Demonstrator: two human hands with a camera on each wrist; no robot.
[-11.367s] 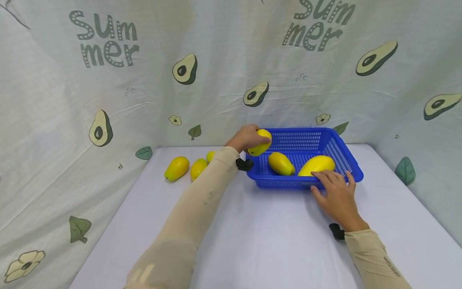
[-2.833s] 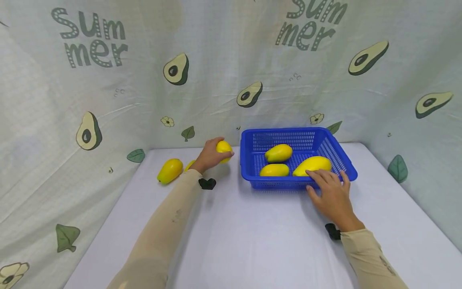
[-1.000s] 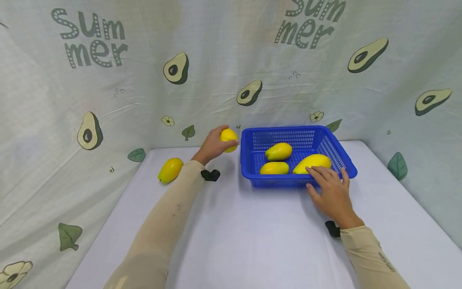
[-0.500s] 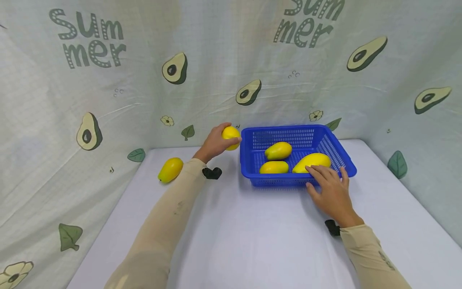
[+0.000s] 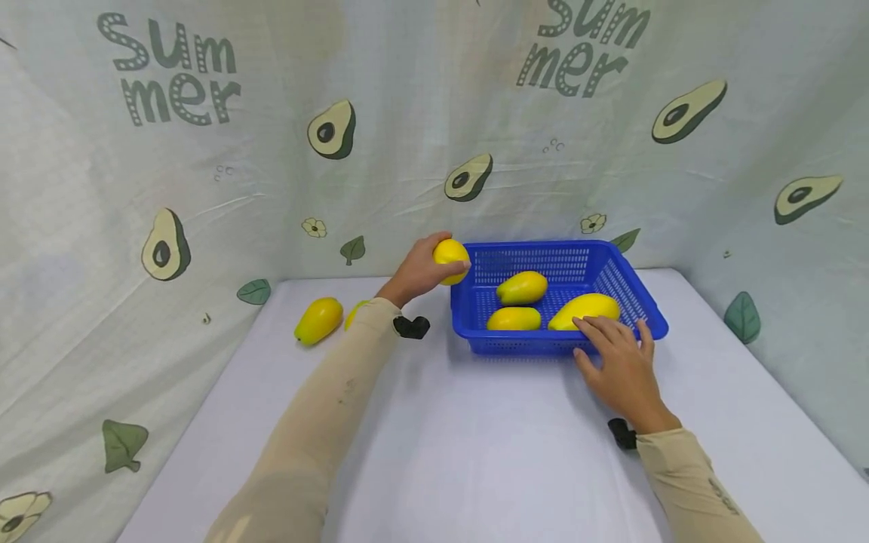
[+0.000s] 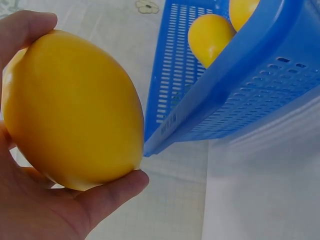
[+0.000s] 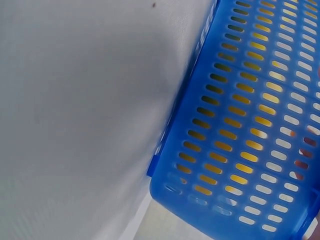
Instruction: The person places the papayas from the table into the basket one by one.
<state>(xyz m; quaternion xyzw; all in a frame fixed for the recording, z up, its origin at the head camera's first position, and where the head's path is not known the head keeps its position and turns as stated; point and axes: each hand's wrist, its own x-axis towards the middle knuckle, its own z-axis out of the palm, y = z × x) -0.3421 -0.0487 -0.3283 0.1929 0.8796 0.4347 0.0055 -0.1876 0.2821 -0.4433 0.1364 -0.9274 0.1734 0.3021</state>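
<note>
My left hand [image 5: 424, 269] holds a smooth, egg-shaped yellow fruit [image 5: 450, 262] between thumb and fingers, raised at the left end of a blue plastic basket [image 5: 559, 346]. In the left wrist view the fruit [image 6: 75, 110] fills the grasp, and the basket's rim [image 6: 220, 90] lies just beyond it. My right hand [image 5: 624, 375] grips the front rim, fingers over it and thumb outside. Inside the basket lie a pear-shaped yellow fruit [image 5: 523, 287], another yellow fruit [image 5: 514, 318], and a larger one [image 5: 587, 308] by my right fingers.
On the white table [image 5: 475, 445], left of the basket, rests a yellow fruit with a greenish tip [image 5: 319, 320]. Another fruit [image 5: 354, 313] shows partly behind my left sleeve. A printed cloth [image 5: 394, 113] hangs behind the table.
Since 11.4 seconds ago, one more fruit lies in the basket and another has shifted. Over the last second my left hand has carried its fruit right, to the basket's edge. My right hand stays put.
</note>
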